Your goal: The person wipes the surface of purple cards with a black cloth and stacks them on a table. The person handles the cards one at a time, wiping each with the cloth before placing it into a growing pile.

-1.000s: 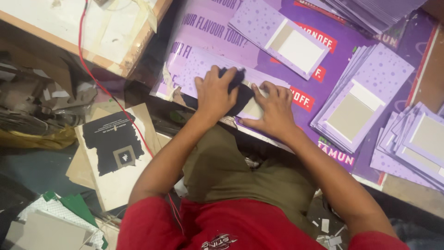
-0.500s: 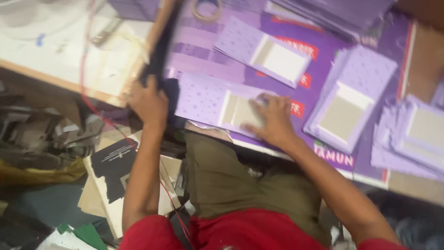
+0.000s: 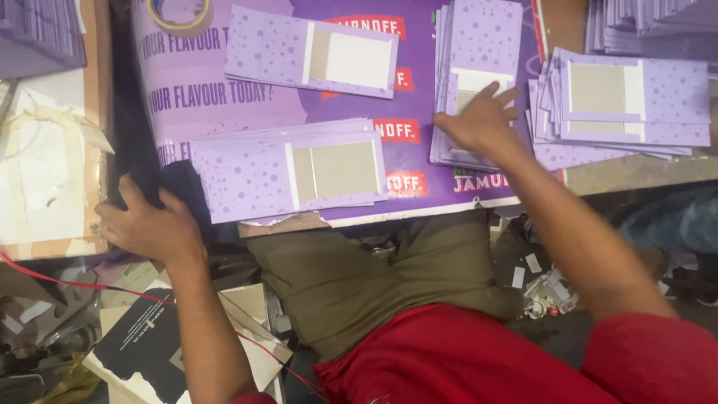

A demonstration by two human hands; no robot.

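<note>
The right hand (image 3: 479,120) lies flat with its fingers spread on top of a stack of purple dotted cards (image 3: 479,45). Each card has a grey board window in the middle. The hand presses on the near end of the stack and does not pinch anything.

The left hand (image 3: 146,224) is curled around a dark cloth (image 3: 183,187). The cloth sits at the edge of the work board, just past the knuckles.

To lift one card well, it looks best to slide only the top card with the fingertips and keep the others flat, so the stack stays neat.

Between the two hands lies another pile of purple cards (image 3: 292,168), close to the left hand and touching the cloth. A third pile (image 3: 628,105) lies just to the right of the right hand. One more card (image 3: 310,52) lies farther away, beyond both hands. A roll of tape (image 3: 178,13) sits far past the left hand.
</note>
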